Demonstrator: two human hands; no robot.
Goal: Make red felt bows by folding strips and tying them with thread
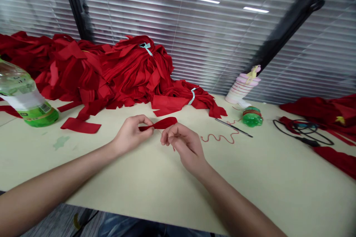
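Note:
My left hand (pixel 132 133) pinches a red fabric strip (pixel 164 122) between thumb and fingers. The strip is folded into a flat loop that reaches right, behind my right hand (pixel 185 142). That hand is closed, fingertips together, close to the strip's lower edge. A thin, pale needle-like thing (pixel 159 131) shows between the two hands. A short end of red thread (pixel 174 149) hangs under the right fingers; what they grip is mostly hidden. On the table to the right lie a wavy red thread (pixel 219 139) and a slim dark pen-like tool (pixel 235 127).
Red fabric strips (pixel 133 70) are heaped along the blinds, some tied with pale ribbon. A green-labelled bottle (pixel 39 109) stands left. To the right are a pink-white container (pixel 241 88), a green bottle-bottom piece (pixel 252 116), a black cable (pixel 306 129) and more red cloth (pixel 319 109).

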